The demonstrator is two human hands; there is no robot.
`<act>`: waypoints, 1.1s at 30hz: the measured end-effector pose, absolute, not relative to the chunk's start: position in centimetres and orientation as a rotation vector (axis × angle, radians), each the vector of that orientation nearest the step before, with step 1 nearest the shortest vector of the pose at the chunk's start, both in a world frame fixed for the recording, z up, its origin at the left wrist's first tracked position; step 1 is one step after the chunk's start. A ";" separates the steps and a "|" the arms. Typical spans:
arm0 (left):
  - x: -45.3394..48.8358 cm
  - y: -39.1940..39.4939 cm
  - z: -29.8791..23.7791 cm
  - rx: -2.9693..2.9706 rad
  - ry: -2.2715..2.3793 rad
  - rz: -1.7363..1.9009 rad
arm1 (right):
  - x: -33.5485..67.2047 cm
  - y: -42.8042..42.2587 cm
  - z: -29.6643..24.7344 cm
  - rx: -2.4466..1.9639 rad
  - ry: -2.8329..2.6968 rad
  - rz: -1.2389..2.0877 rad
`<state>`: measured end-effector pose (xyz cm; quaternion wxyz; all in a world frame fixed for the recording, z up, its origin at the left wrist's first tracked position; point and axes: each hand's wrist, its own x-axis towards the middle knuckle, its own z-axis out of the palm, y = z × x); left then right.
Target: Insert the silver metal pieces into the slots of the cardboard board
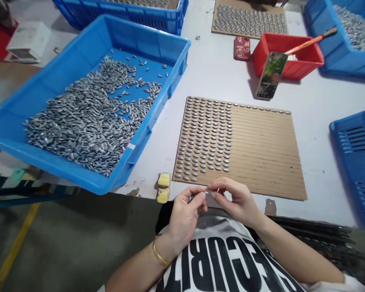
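Observation:
My left hand [184, 217] is closed, with small grey bits showing between its curled fingers. Its thumb and forefinger meet the pinched fingertips of my right hand [235, 200] at a small grey spindle-shaped piece [206, 192], mostly covered by the fingers. Both hands are at the table's front edge, just below a brown corrugated cardboard sheet [264, 150]. Rows of shiny grey spindle-shaped pieces [207, 134] lie in the grooves of its left half, and a single line of them runs along its far edge. The sheet's right half is bare board.
A blue tray [152, 34] of loose grey pieces stands at left. A red bin [304, 61] has a phone [272, 75] leaning on it. Another filled cardboard sheet [249, 20] lies behind. Blue crates [357, 158] line the right. Yellow blocks [163, 187] sit at the front edge.

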<state>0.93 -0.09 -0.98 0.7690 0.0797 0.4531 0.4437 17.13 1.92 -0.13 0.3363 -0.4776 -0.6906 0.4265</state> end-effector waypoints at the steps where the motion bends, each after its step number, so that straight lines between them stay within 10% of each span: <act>1: 1.0 0.0 -1.0 0.164 0.973 0.957 | 17.1 1.7 -0.3 -1.245 -1.768 1.132; 33: 1.2 -0.2 -0.9 0.090 0.960 0.824 | 18.1 3.7 -5.0 -1.367 -2.277 0.155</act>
